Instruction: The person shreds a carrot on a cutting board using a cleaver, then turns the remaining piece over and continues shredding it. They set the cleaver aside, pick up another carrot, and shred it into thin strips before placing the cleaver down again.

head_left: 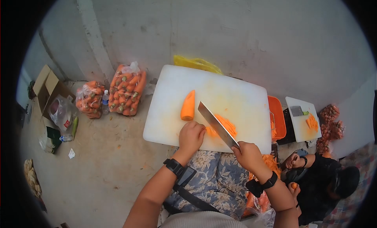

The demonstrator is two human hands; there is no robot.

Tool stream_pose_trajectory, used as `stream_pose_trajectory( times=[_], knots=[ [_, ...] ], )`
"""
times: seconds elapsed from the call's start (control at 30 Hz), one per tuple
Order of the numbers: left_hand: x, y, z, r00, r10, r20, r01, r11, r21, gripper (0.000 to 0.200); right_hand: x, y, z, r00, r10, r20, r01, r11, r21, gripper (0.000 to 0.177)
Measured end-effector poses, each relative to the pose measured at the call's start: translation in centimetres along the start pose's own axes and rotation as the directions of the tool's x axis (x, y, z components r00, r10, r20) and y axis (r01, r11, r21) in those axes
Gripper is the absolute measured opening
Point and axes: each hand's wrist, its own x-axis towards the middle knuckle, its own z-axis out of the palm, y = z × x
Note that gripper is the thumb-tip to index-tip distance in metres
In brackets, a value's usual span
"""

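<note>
Gripping a cleaver [217,124] in the right hand [249,157], with fingers wrapped snugly round the handle end and the blade slanting over some carrot strips [229,126] on a white cutting board [165,98]. Keeping the left hand [191,137] by the near edge, fingers curled in, can't tell if around anything. Got a chunky carrot [188,107] just past those knuckles, plus bagged carrots [127,88] off to the left.

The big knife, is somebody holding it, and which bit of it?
Yes, the right hand is holding the knife by its handle end, and the wide blade sticks out past the fingers.
</note>
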Motion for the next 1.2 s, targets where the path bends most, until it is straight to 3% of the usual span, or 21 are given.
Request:
stream_pose_trajectory(
  times=[0.07,0.17,0.53,0.7,0.87,1.0,1.07,1.1,1.17,1.2],
  knots=[
    [0.2,0.1,0.1,0.999,0.021,-0.039,-0.020,1.000,0.023,0.007,-0.6,-0.2,-1.3,0.992,0.009,0.125,0.008,0.991,-0.132,0.028],
    [0.2,0.1,0.1,0.999,0.014,-0.029,-0.013,0.999,0.041,0.008,-1.4,0.3,-1.3,0.984,0.051,0.168,-0.021,0.984,-0.176,0.026],
    [0.5,0.4,0.1,0.999,-0.035,0.027,0.034,0.998,0.050,0.006,0.4,-0.8,0.6,0.969,0.096,0.227,-0.061,0.986,-0.156,0.021],
    [0.4,0.4,0.1,1.000,-0.011,0.005,0.011,0.998,0.069,0.006,1.0,-1.3,1.4,0.977,0.108,0.182,-0.088,0.989,-0.116,0.023],
    [0.3,0.5,0.1,1.000,-0.009,0.012,0.008,0.996,0.086,0.012,0.7,1.2,2.5,0.993,0.113,0.041,-0.116,0.989,0.095,0.028],
    [0.0,0.3,0.0,1.000,-0.004,0.005,0.004,0.996,0.088,0.013,-0.4,1.7,2.0,0.993,0.113,-0.034,-0.107,0.984,0.141,0.030],
    [-0.3,0.9,-0.5,0.978,-0.159,-0.132,0.133,0.974,-0.186,0.014,-1.1,1.5,1.6,0.997,0.078,-0.021,-0.075,0.989,0.131,0.034],
    [-0.3,1.1,-0.9,0.981,-0.148,-0.128,0.123,0.975,-0.183,0.014,-1.4,1.1,0.9,0.996,0.083,-0.030,-0.078,0.987,0.138,0.034],
    [-0.1,1.2,-2.0,0.935,-0.095,-0.343,0.081,0.995,-0.056,0.018,-1.8,0.3,-0.7,0.991,0.060,0.118,-0.075,0.990,0.119,0.035],
    [0.2,1.1,-2.7,0.933,-0.115,-0.341,0.119,0.993,-0.010,0.027,-1.7,0.6,-0.9,0.991,0.069,0.112,-0.084,0.988,0.133,0.035]
  ],
)
